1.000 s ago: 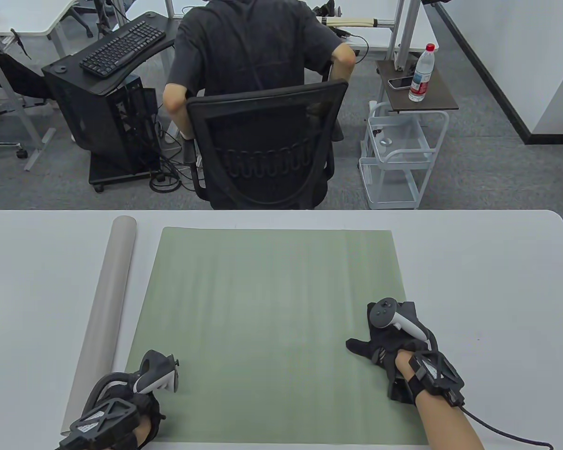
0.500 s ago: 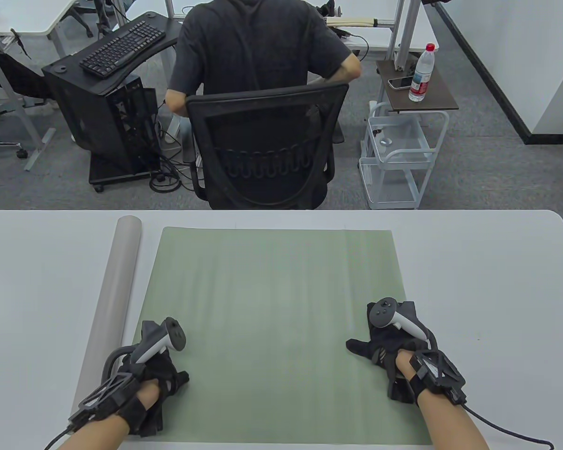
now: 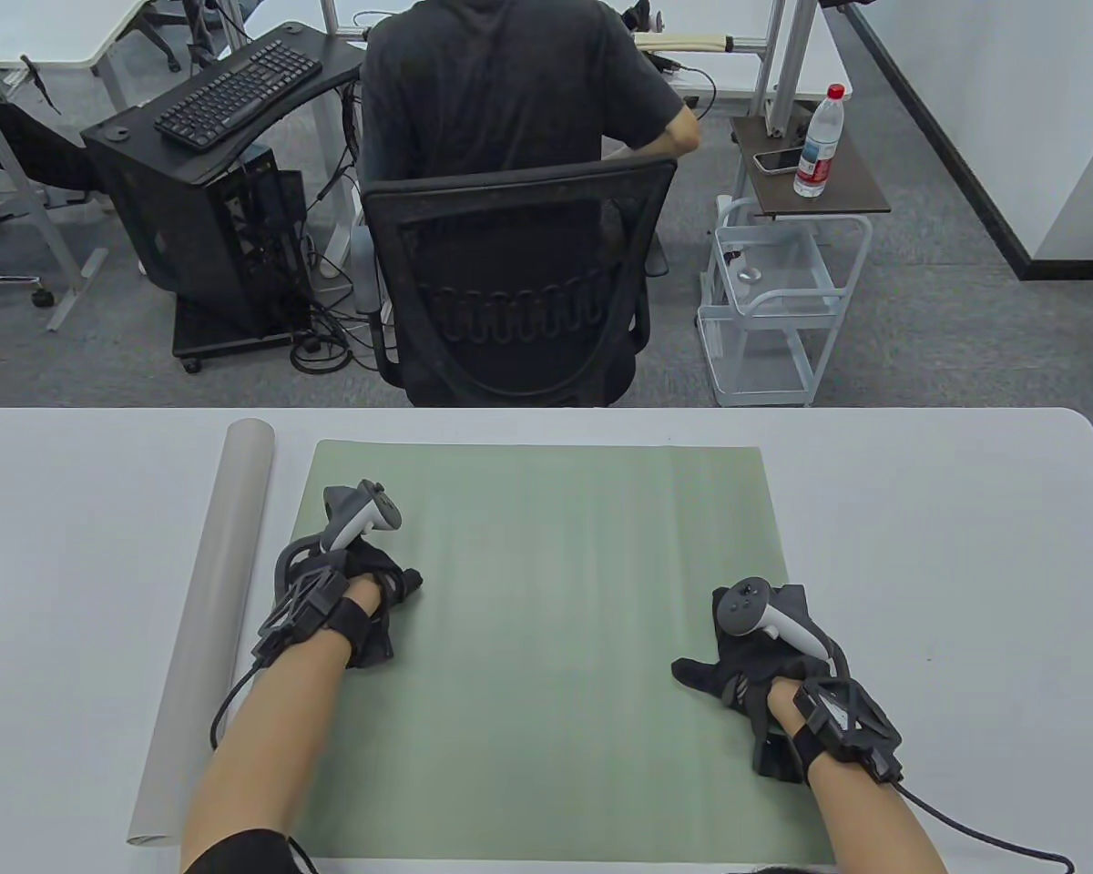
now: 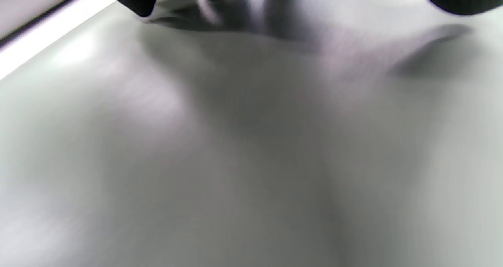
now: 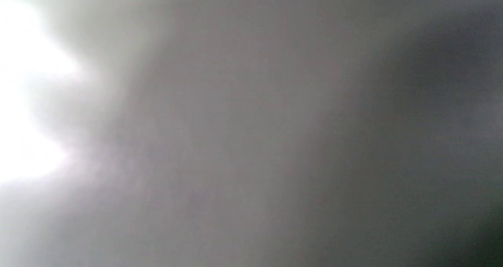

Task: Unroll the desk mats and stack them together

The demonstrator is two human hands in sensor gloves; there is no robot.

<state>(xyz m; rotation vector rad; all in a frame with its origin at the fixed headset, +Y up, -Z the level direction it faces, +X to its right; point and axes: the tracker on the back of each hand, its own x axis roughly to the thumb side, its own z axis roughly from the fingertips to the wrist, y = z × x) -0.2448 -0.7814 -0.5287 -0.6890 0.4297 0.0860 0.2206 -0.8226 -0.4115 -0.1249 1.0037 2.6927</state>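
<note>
Grey rolled mat (image 3: 214, 628) (beside green mat (image 3: 546, 637))

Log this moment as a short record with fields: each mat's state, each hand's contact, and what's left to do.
green mat: unrolled, flat on the white table
grey mat: rolled, beside the green mat's left edge
left hand: rests on green mat, left part
right hand: flat on green mat's right edge
remaining: unroll grey mat, stack on green
</note>
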